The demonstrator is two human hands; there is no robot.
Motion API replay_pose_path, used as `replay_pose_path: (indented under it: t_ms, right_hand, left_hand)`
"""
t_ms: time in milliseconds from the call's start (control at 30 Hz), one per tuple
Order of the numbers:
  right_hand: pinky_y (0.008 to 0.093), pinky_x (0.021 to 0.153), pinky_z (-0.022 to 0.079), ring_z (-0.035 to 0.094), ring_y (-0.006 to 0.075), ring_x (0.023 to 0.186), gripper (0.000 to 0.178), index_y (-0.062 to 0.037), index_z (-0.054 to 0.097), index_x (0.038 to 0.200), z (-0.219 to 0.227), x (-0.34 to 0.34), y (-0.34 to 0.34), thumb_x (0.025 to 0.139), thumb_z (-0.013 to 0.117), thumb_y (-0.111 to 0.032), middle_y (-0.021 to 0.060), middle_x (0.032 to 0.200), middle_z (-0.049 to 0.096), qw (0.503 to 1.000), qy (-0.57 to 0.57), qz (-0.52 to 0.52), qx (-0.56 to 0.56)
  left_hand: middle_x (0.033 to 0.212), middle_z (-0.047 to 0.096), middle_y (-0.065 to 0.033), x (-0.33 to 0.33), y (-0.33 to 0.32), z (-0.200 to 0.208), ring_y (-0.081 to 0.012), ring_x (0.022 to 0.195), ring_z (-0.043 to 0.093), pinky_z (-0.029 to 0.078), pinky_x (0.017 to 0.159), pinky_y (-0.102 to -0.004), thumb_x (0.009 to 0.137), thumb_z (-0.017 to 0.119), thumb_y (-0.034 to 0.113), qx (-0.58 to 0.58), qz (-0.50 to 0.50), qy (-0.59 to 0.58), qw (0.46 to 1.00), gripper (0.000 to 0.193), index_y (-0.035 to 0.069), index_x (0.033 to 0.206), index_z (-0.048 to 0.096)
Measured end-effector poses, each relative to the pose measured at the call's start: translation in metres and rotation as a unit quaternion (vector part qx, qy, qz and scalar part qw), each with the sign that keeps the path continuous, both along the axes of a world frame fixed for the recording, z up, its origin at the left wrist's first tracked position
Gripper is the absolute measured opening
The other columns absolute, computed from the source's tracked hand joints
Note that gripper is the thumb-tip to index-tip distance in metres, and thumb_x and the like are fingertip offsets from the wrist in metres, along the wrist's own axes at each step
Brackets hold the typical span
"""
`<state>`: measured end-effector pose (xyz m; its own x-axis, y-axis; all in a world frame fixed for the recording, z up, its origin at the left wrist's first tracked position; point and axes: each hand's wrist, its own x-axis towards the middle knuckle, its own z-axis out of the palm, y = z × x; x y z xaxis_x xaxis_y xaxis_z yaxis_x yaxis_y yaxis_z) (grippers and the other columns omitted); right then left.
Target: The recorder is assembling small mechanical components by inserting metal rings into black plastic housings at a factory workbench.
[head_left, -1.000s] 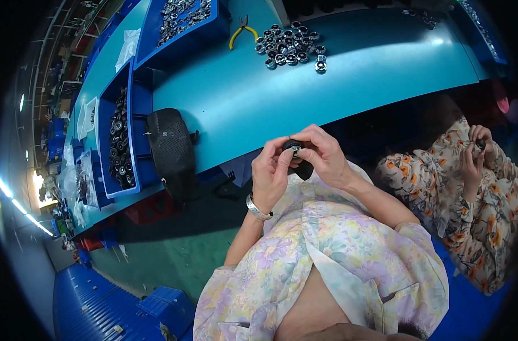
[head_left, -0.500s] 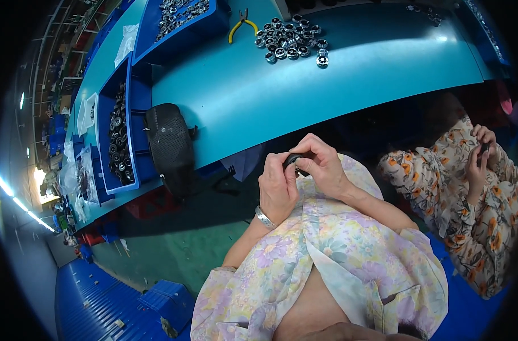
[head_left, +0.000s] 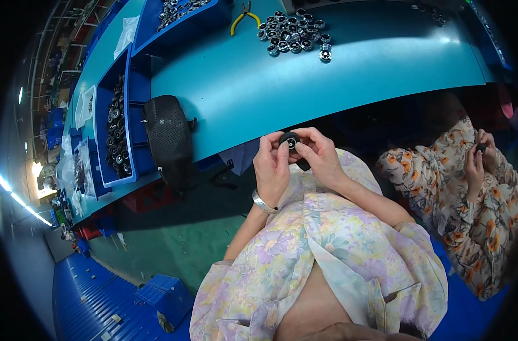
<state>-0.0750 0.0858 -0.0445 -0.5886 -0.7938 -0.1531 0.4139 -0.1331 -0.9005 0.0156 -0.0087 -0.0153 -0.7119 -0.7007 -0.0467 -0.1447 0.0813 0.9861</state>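
The person's left hand [head_left: 272,170] and right hand [head_left: 322,161] were both curled, fingertips and thumbs pinching a small black wheel [head_left: 291,141] with a silvery centre, just off the near edge of the table [head_left: 338,91]. Along that edge to the left stood a dark mesh bag [head_left: 169,133], beside a blue bin [head_left: 135,113] containing black round parts [head_left: 117,136]. Farther from the edge lay a cluster of shiny round pieces [head_left: 293,33], yellow-handled pliers [head_left: 236,25] just left of it.
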Motion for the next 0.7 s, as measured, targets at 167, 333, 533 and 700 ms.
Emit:
replay_pose_path:
  t_ms: [167, 333, 533, 700]
  right_hand:
    - [0.0233, 0.071, 0.051, 0.057, 0.0094, 0.080, 0.020, 0.0036, 0.056, 0.108, -0.003, 0.000, 0.002, 0.088, 0.056, 0.001, 0.0064, 0.090, 0.057, 0.990, 0.143, -0.011, 0.004]
    - [0.0259, 0.065, 0.051, 0.060, 0.0136, 0.073, 0.017, 0.0036, 0.055, 0.102, 0.011, 0.006, 0.004, 0.086, 0.054, 0.002, 0.0088, 0.088, 0.057, 0.993, 0.116, 0.000, 0.017]
    - [0.0298, 0.062, 0.049, 0.060, 0.0185, 0.071, 0.015, 0.0032, 0.054, 0.097, 0.003, 0.005, 0.009, 0.083, 0.054, 0.000, 0.0131, 0.086, 0.056, 0.960, 0.261, -0.007, 0.101]
    - [0.0308, 0.060, 0.048, 0.059, 0.0202, 0.069, 0.017, 0.0021, 0.055, 0.101, 0.000, 0.006, 0.007, 0.084, 0.053, 0.001, 0.0130, 0.087, 0.056, 0.955, 0.285, -0.047, 0.071]
  left_hand:
    - [0.090, 0.063, -0.0101, 0.009, -0.014, 0.011, -0.0129, 0.075, 0.065, 0.055, 0.065, -0.0237, 0.094, 0.048, -0.002, -0.018, -0.108, -0.057, 0.992, 0.022, -0.007, 0.116, 0.050]
    - [0.088, 0.065, -0.0098, 0.016, 0.005, 0.003, -0.0111, 0.071, 0.065, 0.055, 0.063, -0.0234, 0.090, 0.052, -0.004, -0.059, -0.029, -0.077, 0.995, 0.020, -0.007, 0.110, 0.053]
    - [0.076, 0.065, -0.0094, 0.012, 0.016, -0.003, -0.0111, 0.066, 0.065, 0.052, 0.059, -0.0239, 0.087, 0.056, -0.003, -0.234, 0.004, -0.103, 0.967, 0.016, -0.004, 0.103, 0.056]
    - [0.080, 0.066, -0.0092, 0.012, 0.015, -0.011, -0.0115, 0.067, 0.065, 0.053, 0.059, -0.0241, 0.089, 0.055, -0.002, -0.116, 0.010, -0.108, 0.987, 0.015, -0.005, 0.103, 0.055]
